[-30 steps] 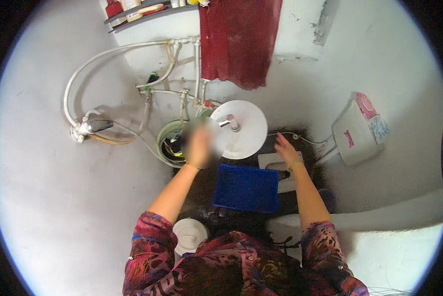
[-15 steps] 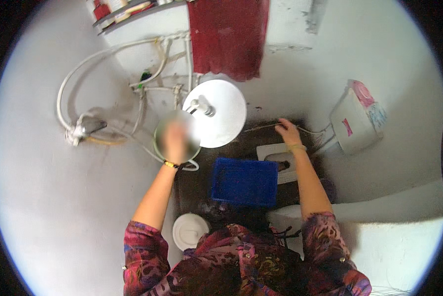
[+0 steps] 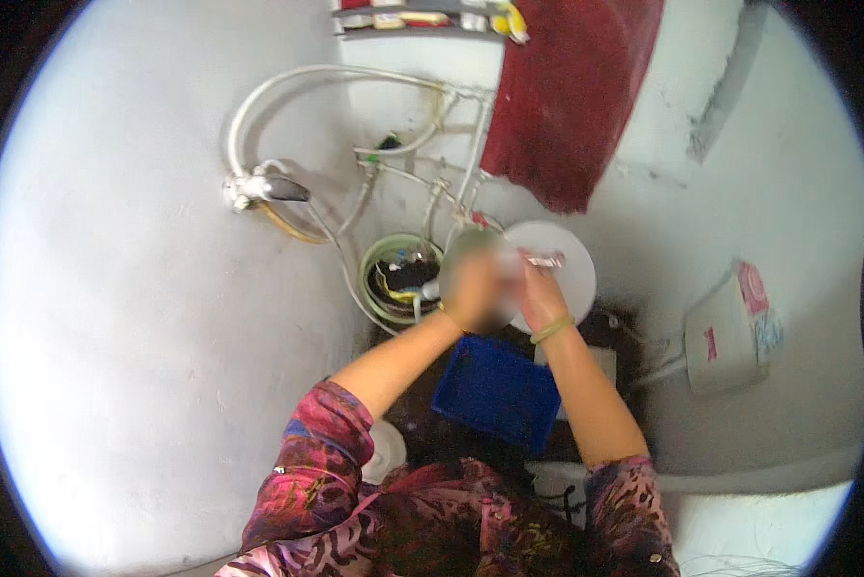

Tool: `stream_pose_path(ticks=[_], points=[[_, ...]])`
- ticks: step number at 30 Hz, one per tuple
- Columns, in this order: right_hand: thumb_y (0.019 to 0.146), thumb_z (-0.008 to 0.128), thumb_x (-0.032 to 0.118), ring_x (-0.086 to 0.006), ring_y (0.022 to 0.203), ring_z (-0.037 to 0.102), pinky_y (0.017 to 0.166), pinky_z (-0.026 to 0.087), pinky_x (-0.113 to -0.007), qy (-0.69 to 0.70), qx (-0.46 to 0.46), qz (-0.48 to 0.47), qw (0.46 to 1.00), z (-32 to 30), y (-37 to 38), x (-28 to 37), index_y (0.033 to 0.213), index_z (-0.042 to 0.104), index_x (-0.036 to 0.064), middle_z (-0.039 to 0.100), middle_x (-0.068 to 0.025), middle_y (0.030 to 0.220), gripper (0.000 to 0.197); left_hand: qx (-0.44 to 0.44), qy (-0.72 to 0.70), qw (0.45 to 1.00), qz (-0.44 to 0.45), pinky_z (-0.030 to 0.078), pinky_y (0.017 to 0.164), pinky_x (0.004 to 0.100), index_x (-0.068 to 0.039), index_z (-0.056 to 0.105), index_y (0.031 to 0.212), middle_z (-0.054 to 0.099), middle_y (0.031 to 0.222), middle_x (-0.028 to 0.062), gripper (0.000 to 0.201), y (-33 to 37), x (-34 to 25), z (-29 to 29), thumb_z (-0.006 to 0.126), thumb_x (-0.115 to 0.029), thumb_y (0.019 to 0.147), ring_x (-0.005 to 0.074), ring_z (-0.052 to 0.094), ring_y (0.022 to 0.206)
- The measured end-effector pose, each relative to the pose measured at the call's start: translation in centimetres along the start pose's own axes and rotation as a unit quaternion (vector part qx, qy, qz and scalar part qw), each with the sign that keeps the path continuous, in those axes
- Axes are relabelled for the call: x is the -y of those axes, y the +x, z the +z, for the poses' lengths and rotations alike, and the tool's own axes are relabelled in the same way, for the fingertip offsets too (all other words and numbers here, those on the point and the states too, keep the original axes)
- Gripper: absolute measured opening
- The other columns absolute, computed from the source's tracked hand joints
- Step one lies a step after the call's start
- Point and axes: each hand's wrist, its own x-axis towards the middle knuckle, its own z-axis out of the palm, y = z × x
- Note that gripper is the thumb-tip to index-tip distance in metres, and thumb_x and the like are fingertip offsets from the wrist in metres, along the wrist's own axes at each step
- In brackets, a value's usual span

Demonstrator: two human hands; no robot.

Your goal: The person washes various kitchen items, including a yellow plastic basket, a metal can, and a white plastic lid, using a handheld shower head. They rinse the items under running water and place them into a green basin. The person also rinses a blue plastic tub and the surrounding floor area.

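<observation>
Close together in the middle, my left hand [image 3: 475, 293] and my right hand [image 3: 540, 293] meet at the left edge of a round white lid-like disc [image 3: 571, 274]. A blurred patch covers most of the left hand, so its fingers are hidden. At the right hand's fingertips, in front of the disc, shows a small shiny pinkish-silver thing [image 3: 546, 259] whose kind I cannot make out; the fingers look closed round it. Just left of my left hand stands a pale green bucket [image 3: 370, 293] with dark stuff and something yellow and white inside.
Below my hands lies a blue crate [image 3: 495, 394], partly over a floor toilet pan [image 3: 600, 365]. A cistern [image 3: 725, 346] hangs at right. White pipes and a hose [image 3: 244, 120] run along the left wall. A red cloth [image 3: 571, 96] hangs behind. A white lidded bucket [image 3: 384, 452] stands near me.
My left hand has left the bucket and moved right, exposing its contents. My right hand has come left to meet it, over the disc's edge. The whole view has shifted and tilted.
</observation>
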Motion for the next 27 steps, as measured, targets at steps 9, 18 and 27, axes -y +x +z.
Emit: stream_pose_path(ticks=[9,18,27], points=[[0.086,0.051,0.016,-0.0155,0.086,0.055,0.075,0.043,-0.027,-0.257,0.083,-0.067,0.96,0.3,-2.9,7.3,0.098,0.056,-0.0005,0.06,-0.0084,0.093,0.022,-0.014,-0.16,0.977,-0.139,0.038,0.056,0.0366,-0.001,0.044,0.076,0.048,0.065,0.0134,0.016,1.1,0.0,-0.9,0.058,-0.009,0.076,0.027,0.047,0.059],[0.083,0.053,0.015,-0.026,0.124,0.029,0.102,0.021,-0.036,-0.389,-0.198,-0.42,0.796,-2.1,-5.4,4.6,0.124,0.037,-0.0002,0.033,-0.0165,0.132,0.047,-0.029,-0.122,0.983,-0.135,0.036,0.053,0.0366,-0.002,0.044,0.075,0.044,0.062,0.0118,0.021,0.8,1.0,-3.1,0.059,-0.016,0.078,0.0266,0.044,0.055],[0.069,0.067,0.009,-0.0173,0.058,0.051,0.053,0.04,-0.03,-0.597,0.043,-0.262,0.757,0.8,-0.3,5.2,0.088,0.049,0.0037,0.055,-0.0075,0.067,0.026,0.018,-0.113,0.992,-0.055,0.037,0.058,0.04,-0.001,0.045,0.074,0.047,0.069,0.0176,0.012,0.7,1.4,-4.4,0.056,-0.005,0.074,0.0359,0.049,0.066]])
